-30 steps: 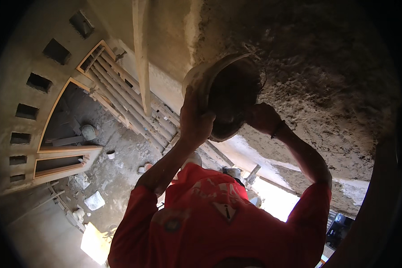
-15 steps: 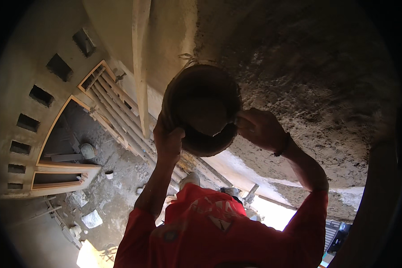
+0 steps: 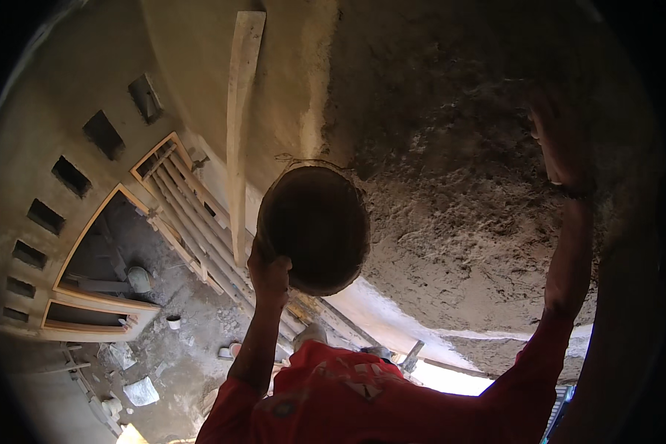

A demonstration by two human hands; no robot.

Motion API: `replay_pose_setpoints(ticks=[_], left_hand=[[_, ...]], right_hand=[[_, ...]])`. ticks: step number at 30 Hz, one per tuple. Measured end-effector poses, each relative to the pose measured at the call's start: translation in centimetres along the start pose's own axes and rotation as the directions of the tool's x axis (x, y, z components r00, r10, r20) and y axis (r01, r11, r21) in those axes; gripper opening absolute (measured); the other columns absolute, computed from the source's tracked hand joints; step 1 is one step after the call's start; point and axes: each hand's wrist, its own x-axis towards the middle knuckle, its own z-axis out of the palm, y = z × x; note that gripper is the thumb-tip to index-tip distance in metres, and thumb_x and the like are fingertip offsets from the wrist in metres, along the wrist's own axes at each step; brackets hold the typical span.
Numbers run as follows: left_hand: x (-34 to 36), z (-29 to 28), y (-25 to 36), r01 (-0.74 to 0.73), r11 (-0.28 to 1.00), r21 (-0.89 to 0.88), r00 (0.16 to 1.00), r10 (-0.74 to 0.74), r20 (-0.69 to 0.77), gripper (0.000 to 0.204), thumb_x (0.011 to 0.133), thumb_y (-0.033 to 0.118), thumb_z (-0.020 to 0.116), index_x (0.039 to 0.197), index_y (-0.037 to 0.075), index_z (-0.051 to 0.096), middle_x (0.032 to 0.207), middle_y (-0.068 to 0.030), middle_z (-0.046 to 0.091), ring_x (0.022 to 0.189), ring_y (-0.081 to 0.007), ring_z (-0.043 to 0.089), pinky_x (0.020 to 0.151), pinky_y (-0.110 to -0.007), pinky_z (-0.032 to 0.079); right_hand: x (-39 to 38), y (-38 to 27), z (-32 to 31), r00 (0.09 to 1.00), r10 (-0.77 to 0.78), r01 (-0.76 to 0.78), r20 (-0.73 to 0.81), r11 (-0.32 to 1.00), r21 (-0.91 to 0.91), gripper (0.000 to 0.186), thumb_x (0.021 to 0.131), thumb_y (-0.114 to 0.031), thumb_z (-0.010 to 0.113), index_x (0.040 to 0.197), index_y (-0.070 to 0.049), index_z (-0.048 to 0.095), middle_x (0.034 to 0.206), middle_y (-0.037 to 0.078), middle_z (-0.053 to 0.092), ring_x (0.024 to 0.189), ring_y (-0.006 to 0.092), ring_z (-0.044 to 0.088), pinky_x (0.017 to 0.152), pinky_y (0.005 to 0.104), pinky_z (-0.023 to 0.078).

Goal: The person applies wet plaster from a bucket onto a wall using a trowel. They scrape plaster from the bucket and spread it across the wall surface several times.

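Observation:
My left hand (image 3: 271, 281) grips the rim of a round, dark bucket (image 3: 314, 229), its thumb over the near edge. The bucket's mouth faces me, and its inside is too dark to make out the contents. At the upper right, my right hand (image 3: 555, 148) is raised against the rough, dark plastered wall (image 3: 459, 200). Its fingers are closed round a trowel, whose blade is barely visible in the shadow. Wet-looking mortar covers the wall beside this hand, with a smoother pale strip to the left.
A wooden plank (image 3: 240, 111) stands left of the bucket. Long poles (image 3: 200, 200) lie below, beside a wood-framed opening (image 3: 89, 222). Far below, the littered floor (image 3: 177, 362) holds a small white pail (image 3: 173, 323) and a white sack (image 3: 141, 391).
My right hand has left the bucket with the trowel and swung up and right to the wall. The bucket, still in my left hand, sits lower and slightly left in view.

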Motion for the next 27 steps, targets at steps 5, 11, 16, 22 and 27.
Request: replay_pose_setpoints(ticks=[5,11,16,22,27], left_hand=[[0.1,-0.2,-0.5,-0.054,0.994,0.090,0.998,0.055,-0.005,0.066,0.058,-0.003,0.049,0.124,-0.004,0.052,0.108,-0.0102,0.061,0.098,-0.0194,0.058,0.088,-0.027,0.044],[0.1,2.3,-1.2,-0.086,0.983,0.159,0.992,0.071,0.100,0.060,0.060,-0.001,0.053,0.120,-0.003,0.052,0.109,-0.0174,0.062,0.101,-0.0276,0.060,0.092,-0.034,0.045],[-0.4,4.0,-0.2,-0.273,0.909,0.315,0.956,0.219,0.196,0.068,0.060,-0.001,0.049,0.128,-0.005,0.048,0.113,-0.0152,0.061,0.108,-0.0250,0.057,0.097,-0.032,0.042],[-1.0,5.2,-0.1,-0.472,0.764,0.440,0.881,0.408,0.238,0.071,0.060,0.003,0.053,0.131,-0.004,0.045,0.123,-0.0244,0.055,0.118,-0.0341,0.053,0.103,-0.038,0.038],[-0.9,3.9,-0.3,-0.498,0.732,0.464,0.866,0.395,0.306,0.073,0.061,0.001,0.052,0.133,-0.004,0.043,0.127,-0.0250,0.053,0.122,-0.0351,0.051,0.105,-0.038,0.037]], right_hand=[[-2.7,-2.2,2.4,0.946,-0.060,0.127,0.320,0.973,-0.192,0.048,0.085,-0.025,0.064,0.126,-0.001,0.056,0.076,0.005,0.062,0.065,0.0127,0.059,0.061,0.0298,0.051],[-9.8,4.2,9.4,0.646,-0.254,0.547,0.720,0.811,-0.205,0.013,0.080,-0.018,0.063,0.088,-0.008,0.062,0.071,0.010,0.056,0.068,0.0229,0.059,0.063,0.0399,0.050],[-14.2,3.7,15.1,0.684,-0.230,0.672,0.692,0.568,-0.475,0.012,0.082,-0.016,0.058,0.089,-0.009,0.065,0.072,0.014,0.060,0.071,0.0296,0.063,0.064,0.0410,0.054],[-15.8,7.8,18.9,0.564,-0.109,0.651,0.819,0.668,-0.359,0.014,0.082,-0.019,0.059,0.090,-0.010,0.066,0.076,0.017,0.065,0.072,0.0322,0.066,0.062,0.0429,0.055],[-18.0,10.4,20.3,0.500,-0.186,0.522,0.846,0.844,-0.122,0.016,0.081,-0.023,0.061,0.088,-0.010,0.065,0.078,0.015,0.066,0.073,0.0305,0.067,0.060,0.0421,0.054]])
